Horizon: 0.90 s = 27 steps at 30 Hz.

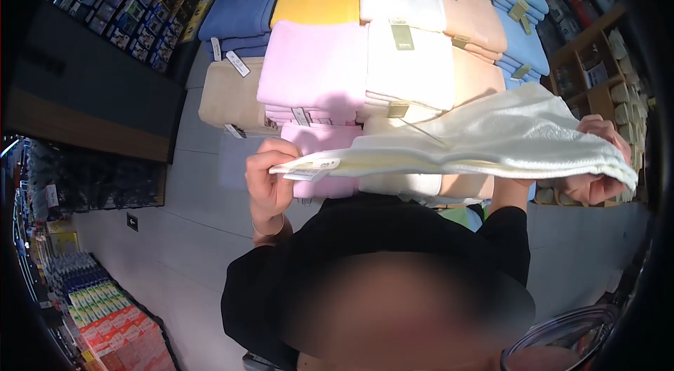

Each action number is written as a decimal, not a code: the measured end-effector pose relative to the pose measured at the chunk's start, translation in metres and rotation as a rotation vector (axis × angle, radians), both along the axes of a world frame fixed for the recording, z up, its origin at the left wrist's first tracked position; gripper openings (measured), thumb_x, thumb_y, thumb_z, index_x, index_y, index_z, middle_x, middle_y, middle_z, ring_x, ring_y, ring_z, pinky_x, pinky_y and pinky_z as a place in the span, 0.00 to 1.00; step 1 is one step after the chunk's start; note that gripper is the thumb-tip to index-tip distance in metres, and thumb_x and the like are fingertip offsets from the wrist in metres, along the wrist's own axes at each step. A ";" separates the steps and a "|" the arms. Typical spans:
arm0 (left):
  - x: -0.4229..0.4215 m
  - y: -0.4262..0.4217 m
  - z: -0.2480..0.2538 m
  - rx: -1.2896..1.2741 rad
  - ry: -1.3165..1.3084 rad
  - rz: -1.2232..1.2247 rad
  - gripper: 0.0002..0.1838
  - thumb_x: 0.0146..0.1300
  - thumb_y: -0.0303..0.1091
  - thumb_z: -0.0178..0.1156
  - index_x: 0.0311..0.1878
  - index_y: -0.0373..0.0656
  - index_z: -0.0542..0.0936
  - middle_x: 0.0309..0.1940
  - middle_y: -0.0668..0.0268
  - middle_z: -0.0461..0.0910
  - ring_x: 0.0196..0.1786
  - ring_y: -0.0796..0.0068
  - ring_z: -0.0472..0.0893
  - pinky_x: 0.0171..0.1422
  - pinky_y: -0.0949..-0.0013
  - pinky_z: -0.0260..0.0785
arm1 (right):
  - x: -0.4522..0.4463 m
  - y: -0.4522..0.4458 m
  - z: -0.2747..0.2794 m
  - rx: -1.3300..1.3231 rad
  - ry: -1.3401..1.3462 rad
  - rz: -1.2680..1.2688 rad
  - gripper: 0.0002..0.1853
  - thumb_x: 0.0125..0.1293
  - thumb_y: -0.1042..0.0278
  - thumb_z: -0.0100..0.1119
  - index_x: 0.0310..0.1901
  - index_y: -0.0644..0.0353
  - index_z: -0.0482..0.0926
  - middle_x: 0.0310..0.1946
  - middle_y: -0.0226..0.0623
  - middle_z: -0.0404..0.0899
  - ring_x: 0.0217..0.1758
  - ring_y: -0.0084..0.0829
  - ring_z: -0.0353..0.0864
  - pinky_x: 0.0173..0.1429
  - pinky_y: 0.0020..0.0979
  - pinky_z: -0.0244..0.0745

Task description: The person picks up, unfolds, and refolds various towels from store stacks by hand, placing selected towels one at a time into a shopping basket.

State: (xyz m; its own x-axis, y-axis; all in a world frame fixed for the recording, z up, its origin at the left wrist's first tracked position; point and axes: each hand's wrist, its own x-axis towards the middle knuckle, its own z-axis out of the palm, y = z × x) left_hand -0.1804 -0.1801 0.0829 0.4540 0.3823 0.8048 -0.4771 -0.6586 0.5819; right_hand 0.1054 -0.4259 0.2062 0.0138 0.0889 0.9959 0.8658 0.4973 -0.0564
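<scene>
A white towel point(491, 136) is stretched out sideways in front of my chest, folded in layers along its lower edge. My left hand point(267, 178) pinches its narrow left corner, beside a white label point(312, 169) on the towel. At the wider right end, my right hand point(600, 157) grips the cloth, with fingers partly hidden behind it. Beyond the towel lie folded stacks, among them pink towels point(312, 65) and white towels point(411, 65) with a green tag point(402, 35).
Blue towels point(242, 6), a yellow towel point(319, 0) and peach towels point(474, 23) fill the display further back. Wooden shelves point(597, 62) stand at right. Packaged goods point(116, 322) are stacked low at left, beside the tiled floor point(182, 244).
</scene>
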 end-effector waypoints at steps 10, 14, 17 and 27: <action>0.006 0.024 0.050 0.191 -0.033 0.242 0.09 0.61 0.17 0.50 0.45 0.34 0.73 0.38 0.56 0.69 0.33 0.75 0.70 0.36 0.78 0.63 | -0.034 -0.011 -0.009 -0.169 0.407 -0.555 0.11 0.56 0.72 0.66 0.34 0.69 0.74 0.27 0.29 0.73 0.28 0.17 0.67 0.34 0.17 0.61; 0.001 0.019 0.054 0.021 -0.013 0.186 0.13 0.54 0.11 0.53 0.41 0.33 0.77 0.37 0.56 0.72 0.36 0.73 0.74 0.39 0.74 0.68 | -0.027 -0.007 -0.008 -0.177 0.643 -0.340 0.08 0.56 0.76 0.64 0.31 0.65 0.74 0.26 0.25 0.71 0.29 0.14 0.65 0.37 0.15 0.59; -0.001 0.021 0.054 0.012 0.028 0.147 0.14 0.49 0.11 0.55 0.40 0.32 0.77 0.34 0.58 0.72 0.36 0.75 0.72 0.41 0.75 0.67 | -0.040 0.001 -0.010 -0.129 0.650 -0.472 0.08 0.54 0.75 0.64 0.30 0.65 0.74 0.25 0.26 0.72 0.28 0.15 0.65 0.36 0.16 0.59; -0.011 0.013 0.085 0.117 0.091 0.131 0.11 0.28 0.31 0.57 0.19 0.35 0.81 0.15 0.70 0.60 0.19 0.79 0.63 0.23 0.78 0.52 | -0.003 -0.055 -0.013 -0.292 -0.083 0.233 0.11 0.58 0.72 0.57 0.33 0.70 0.66 0.14 0.38 0.71 0.11 0.23 0.65 0.17 0.24 0.53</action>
State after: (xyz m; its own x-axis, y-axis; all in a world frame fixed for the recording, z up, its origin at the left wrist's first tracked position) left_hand -0.1917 -0.1676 0.1680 0.4794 0.3492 0.8051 -0.3315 -0.7774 0.5346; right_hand 0.1019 -0.4813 0.1935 -0.1201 0.3601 0.9252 0.7390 0.6547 -0.1589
